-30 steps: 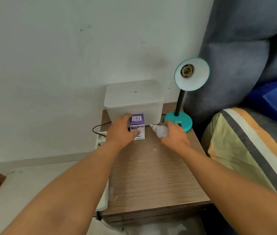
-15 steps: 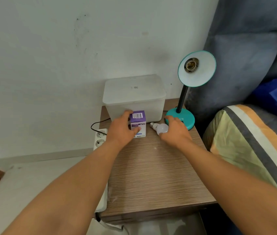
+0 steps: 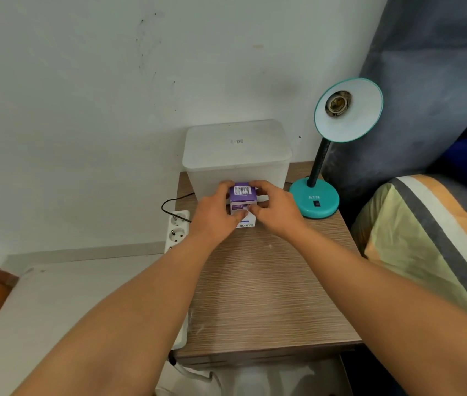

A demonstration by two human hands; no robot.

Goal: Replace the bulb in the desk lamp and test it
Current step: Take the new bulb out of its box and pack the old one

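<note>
Both hands on purple-white bulb box (image 3: 242, 202) near back edge of wooden nightstand (image 3: 269, 292), in front of white lidded bin (image 3: 236, 155). Left hand (image 3: 217, 215) fingers grip box left side, right hand (image 3: 276, 210) fingers pinch right side. Teal desk lamp (image 3: 338, 150) at back right corner, socket empty. Old bulb not visible.

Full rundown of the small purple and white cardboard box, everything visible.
The small purple and white cardboard box stands upright on the wooden bedside table, just in front of the translucent white plastic bin. Its purple top flap carries a white barcode label; the lower front is white with upside-down lettering. It looks closed. The left hand grips its left side, the right hand its right side and top edge, covering much of the front.
</note>
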